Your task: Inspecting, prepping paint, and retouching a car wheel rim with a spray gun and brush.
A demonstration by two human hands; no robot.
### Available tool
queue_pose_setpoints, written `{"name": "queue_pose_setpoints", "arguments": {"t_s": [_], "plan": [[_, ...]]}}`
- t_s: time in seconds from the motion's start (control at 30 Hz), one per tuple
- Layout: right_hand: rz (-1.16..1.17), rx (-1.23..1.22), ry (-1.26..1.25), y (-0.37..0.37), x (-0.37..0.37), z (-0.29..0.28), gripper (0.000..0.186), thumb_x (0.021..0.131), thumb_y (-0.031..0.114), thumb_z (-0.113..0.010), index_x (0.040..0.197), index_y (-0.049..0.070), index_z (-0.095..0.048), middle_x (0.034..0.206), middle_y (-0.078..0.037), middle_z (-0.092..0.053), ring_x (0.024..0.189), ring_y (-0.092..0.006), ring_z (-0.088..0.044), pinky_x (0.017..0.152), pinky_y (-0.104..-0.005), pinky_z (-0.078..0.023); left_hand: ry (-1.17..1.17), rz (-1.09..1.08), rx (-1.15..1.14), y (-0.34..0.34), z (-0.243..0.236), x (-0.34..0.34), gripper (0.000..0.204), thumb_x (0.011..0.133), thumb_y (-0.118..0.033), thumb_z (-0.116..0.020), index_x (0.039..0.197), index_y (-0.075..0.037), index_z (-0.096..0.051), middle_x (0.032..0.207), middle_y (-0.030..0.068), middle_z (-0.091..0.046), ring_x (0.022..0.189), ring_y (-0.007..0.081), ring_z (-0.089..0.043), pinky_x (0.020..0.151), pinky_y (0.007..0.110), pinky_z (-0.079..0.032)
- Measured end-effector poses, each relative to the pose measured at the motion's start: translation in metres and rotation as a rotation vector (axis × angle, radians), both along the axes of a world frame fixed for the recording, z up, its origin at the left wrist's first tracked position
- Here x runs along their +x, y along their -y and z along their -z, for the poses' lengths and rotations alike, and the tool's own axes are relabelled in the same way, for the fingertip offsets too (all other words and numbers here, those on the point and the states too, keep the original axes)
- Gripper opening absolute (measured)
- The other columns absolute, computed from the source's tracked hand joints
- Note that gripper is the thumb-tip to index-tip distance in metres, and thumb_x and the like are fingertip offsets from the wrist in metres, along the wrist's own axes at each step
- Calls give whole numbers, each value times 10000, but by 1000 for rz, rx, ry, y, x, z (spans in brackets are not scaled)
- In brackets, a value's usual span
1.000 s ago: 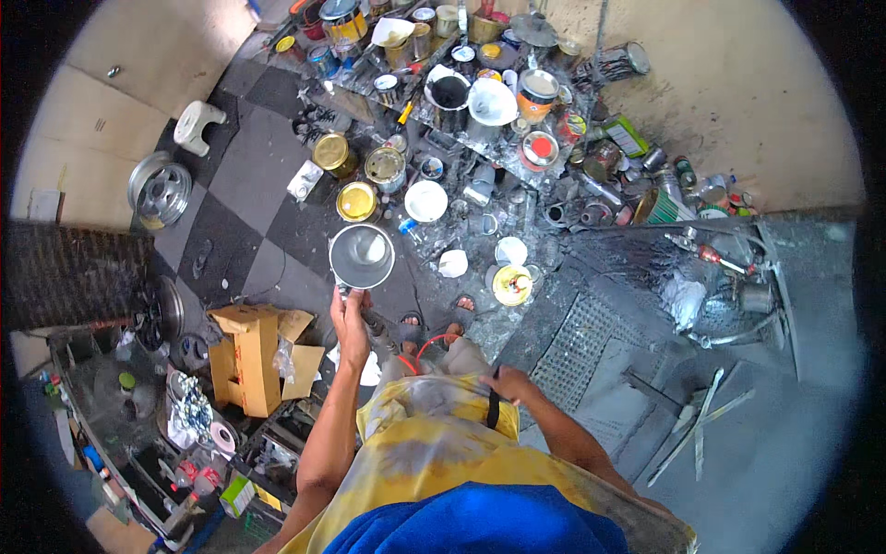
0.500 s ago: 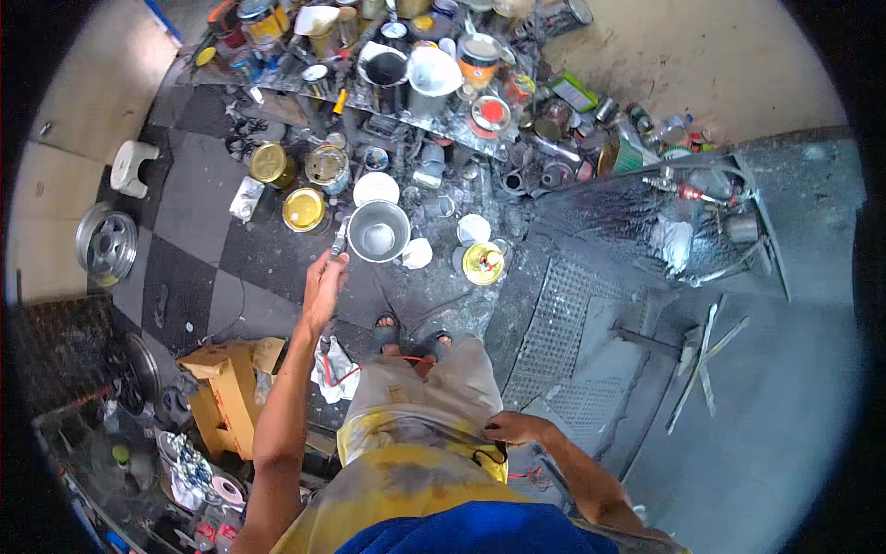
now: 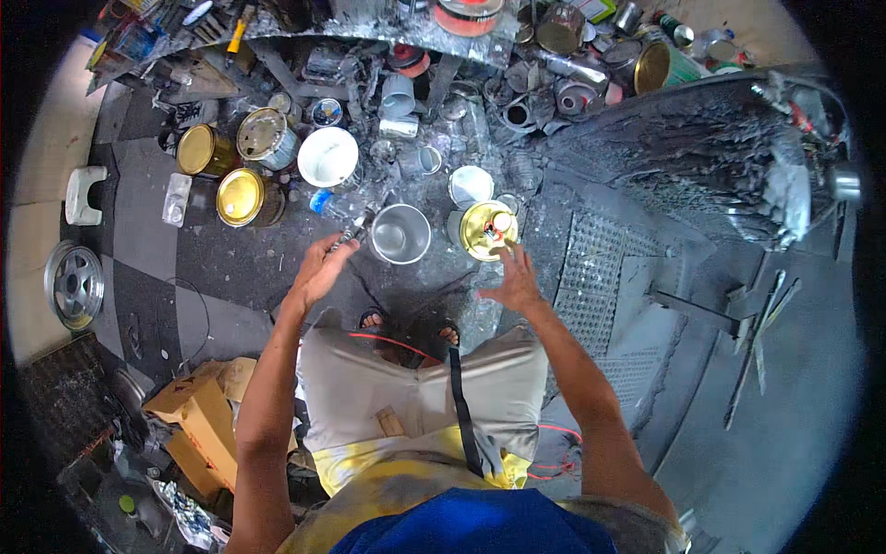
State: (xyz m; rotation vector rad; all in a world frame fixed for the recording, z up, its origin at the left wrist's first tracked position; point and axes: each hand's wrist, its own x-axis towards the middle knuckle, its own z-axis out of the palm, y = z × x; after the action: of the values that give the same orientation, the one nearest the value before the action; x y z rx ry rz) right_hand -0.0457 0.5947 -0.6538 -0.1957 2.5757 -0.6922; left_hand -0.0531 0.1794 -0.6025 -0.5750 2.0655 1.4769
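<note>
My left hand (image 3: 320, 268) is closed on the handle of a grey metal pot (image 3: 401, 235), which is held out in front of me with its mouth up. Only a thin layer or a bare bottom shows inside; I cannot tell which. To the right of the pot stands a can with a yellow top (image 3: 478, 233) and a small red-and-white opening or cap on it. Reaching toward that can, my right hand (image 3: 519, 282) has its fingers spread, the tips at the can's near edge. Whether they touch it I cannot tell.
Beyond the pot stand a white-lidded tub (image 3: 328, 157), a gold-lidded can (image 3: 240, 197) and a plastic bottle with a blue cap (image 3: 337, 202). A paint-crusted bench (image 3: 305, 46) runs along the back. Cardboard (image 3: 205, 429) lies left; a metal grate (image 3: 591, 282) lies right.
My right hand has gone from my waist forward to the yellow-topped can and opened. I have bent lower, so floor objects look nearer. My left hand still grips the pot.
</note>
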Motion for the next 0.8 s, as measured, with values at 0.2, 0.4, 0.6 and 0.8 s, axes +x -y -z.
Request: {"name": "queue_pose_setpoints", "arguments": {"t_s": [0.2, 0.4, 0.6, 0.8], "plan": [[-274, 385, -93, -2, -56, 81, 1117, 461, 462, -976, 1420, 224, -455, 1618, -142, -210, 1474, -534, -139, 1163, -691, -217, 58, 173, 7, -15, 90, 4, 702, 881, -513, -652, 1285, 60, -608, 1032, 159, -684, 953, 223, -630, 878, 354, -486], [-485, 455, -108, -15, -83, 112, 1203, 435, 499, -985, 1469, 283, -409, 1664, -138, -109, 1493, -540, -72, 1143, -750, -177, 168, 366, 127, -14, 134, -13, 480, 894, -528, -596, 793, -59, -589, 665, 13, -528, 605, 141, -473, 574, 320, -376], [-614, 389, -153, -24, -95, 123, 1294, 409, 520, -980, 1522, 288, -363, 1668, -162, -87, 1488, -554, -85, 1146, -735, -202, 386, 365, 81, -16, 169, -19, 551, 876, -618, -574, 782, -76, -539, 615, -7, -444, 544, 139, -419, 511, 323, -339], [-701, 208, -257, -18, -99, 126, 1229, 449, 504, -943, 1518, 253, -391, 1643, -167, -163, 1453, -558, -169, 1134, -708, -245, 412, 504, 38, -19, 207, -12, 604, 880, -671, -571, 787, -75, -535, 621, -3, -451, 548, 143, -447, 502, 342, -371]]}}
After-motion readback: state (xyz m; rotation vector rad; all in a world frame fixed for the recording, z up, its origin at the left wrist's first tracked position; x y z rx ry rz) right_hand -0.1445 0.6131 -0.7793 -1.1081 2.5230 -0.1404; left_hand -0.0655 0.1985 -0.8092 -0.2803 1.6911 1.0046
